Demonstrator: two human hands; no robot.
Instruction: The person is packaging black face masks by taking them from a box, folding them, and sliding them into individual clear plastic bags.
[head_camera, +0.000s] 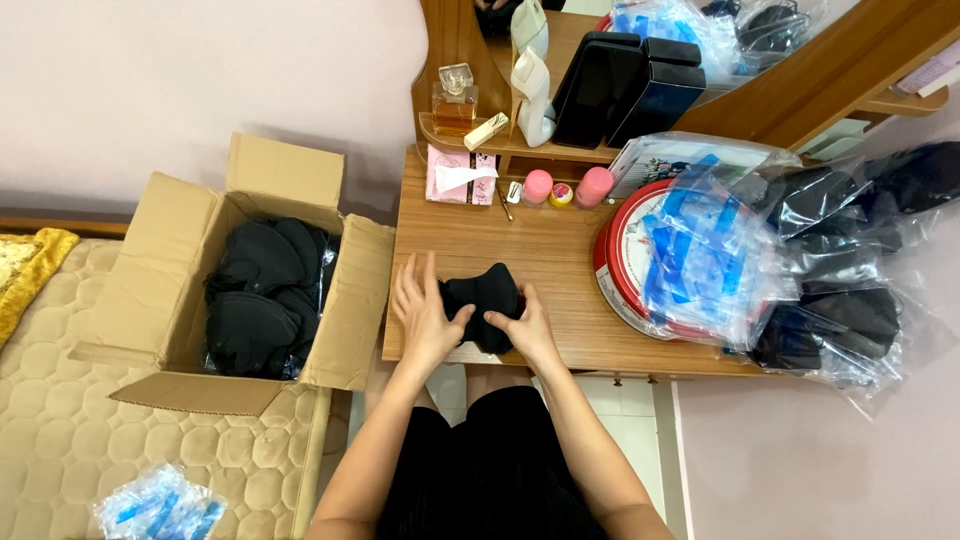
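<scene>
A stack of black masks (484, 300) lay at the front edge of the wooden worktop (540, 250) and was being squared up. The left hand (425, 312) was spread flat against its left side; the right hand (527, 325) pinched its right corner. Next, an even grip seemed called for. Open room lay behind the stack; the red tin (612, 262) crowded the right, the cardboard box (160, 290) the left.
</scene>
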